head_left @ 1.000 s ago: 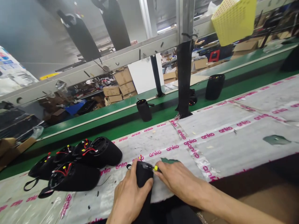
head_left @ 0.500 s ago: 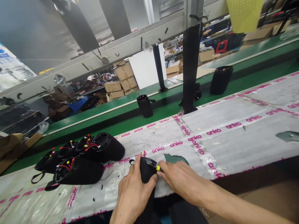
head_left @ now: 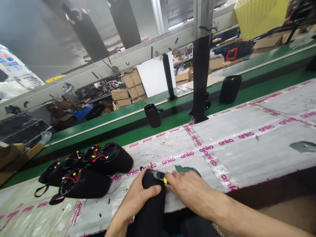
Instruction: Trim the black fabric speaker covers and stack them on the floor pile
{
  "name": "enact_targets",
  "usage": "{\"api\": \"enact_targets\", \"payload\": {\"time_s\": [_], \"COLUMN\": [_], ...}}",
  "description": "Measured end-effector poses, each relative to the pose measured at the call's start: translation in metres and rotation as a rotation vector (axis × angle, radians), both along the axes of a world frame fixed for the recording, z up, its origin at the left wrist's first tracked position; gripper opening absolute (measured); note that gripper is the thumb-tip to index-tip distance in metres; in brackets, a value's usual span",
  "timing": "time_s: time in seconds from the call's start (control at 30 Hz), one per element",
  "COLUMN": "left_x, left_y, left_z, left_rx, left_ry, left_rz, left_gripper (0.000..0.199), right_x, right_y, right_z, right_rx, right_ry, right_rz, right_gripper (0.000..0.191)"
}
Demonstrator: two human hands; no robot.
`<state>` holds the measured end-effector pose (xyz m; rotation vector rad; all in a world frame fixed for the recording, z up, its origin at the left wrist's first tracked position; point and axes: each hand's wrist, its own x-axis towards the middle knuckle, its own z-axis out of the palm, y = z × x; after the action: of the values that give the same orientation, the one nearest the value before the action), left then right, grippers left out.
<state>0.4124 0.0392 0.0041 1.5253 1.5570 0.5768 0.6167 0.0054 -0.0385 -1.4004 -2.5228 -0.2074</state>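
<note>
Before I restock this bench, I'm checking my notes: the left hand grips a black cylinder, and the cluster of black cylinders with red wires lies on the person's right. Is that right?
Not quite: the head view shows the cluster of black cylinders with red wires on the person's left. The left hand does grip a black cylinder.

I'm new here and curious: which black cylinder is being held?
The black cylinder at bottom centre, in the left hand, right hand at its rim; no hand touches the others.
</note>
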Motion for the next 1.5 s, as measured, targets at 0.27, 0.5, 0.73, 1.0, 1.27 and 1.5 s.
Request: {"api": "enact_targets", "payload": {"time_s": [0.27,0.5,0.73,1.0,1.27,1.5], "left_x": [0.009,0.017,0.015,0.003,-0.003,-0.009], "left_y": [-0.014,-0.032,-0.043,-0.052,-0.041,-0.044], "left_z": [0.000,0.001,-0.010,-0.026,-0.024,-0.024], "left_rx": [0.344,0.373,0.297,0.197,0.118,0.112], "left_ry": [0.016,-0.012,0.025,0.188,0.154,0.041], "left_rz": [0.187,0.390,0.502,0.436,0.395,0.440], "left_gripper": [0.076,0.078,0.077,0.080,0.076,0.065], "right_x": [-0.009,-0.027,-0.040,-0.045,-0.049,-0.052], "right_y": [-0.010,-0.016,-0.021,-0.026,-0.020,-0.017], "right_z": [0.034,0.023,0.018,0.012,0.018,0.014], "right_rx": [0.120,0.132,0.084,0.010,-0.027,-0.031], "right_ry": [-0.130,-0.015,-0.044,-0.113,-0.138,-0.092], "right_rz": [-0.011,-0.074,-0.097,0.015,0.077,0.041], "right_gripper": [0.040,0.035,0.028,0.024,0.024,0.026]}}
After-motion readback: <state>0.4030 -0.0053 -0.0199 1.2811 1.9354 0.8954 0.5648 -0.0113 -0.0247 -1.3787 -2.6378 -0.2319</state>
